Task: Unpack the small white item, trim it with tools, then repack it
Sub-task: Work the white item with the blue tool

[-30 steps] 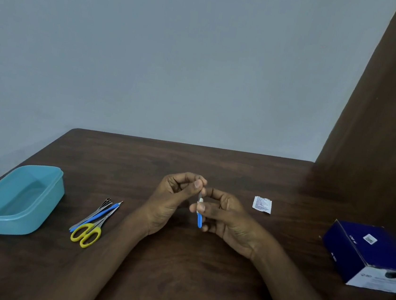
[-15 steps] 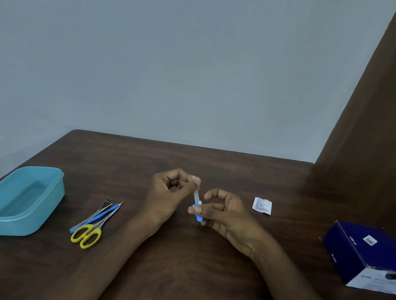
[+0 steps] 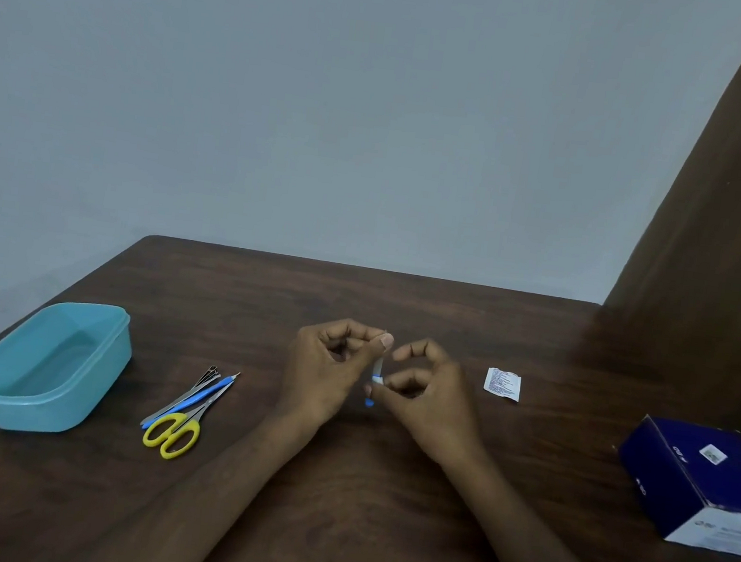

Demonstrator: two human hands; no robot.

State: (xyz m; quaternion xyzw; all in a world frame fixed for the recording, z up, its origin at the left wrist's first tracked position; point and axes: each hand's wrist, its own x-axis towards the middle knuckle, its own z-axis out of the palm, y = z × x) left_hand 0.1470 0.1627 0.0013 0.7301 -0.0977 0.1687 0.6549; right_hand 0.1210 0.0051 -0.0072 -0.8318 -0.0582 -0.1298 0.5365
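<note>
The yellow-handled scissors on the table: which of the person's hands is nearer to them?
Left. The left hand is just right of the scissors, holding a small blue-tipped tool; the right hand lies beyond it, farther away.

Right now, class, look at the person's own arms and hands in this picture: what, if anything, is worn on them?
Nothing is worn that shows. The left hand and the right hand are bare, with no gloves, rings or bands visible. Both forearms are bare up to the bottom edge of the picture: no sleeves, watch or bracelet come into view. The fingernails look short and unpainted.
</note>
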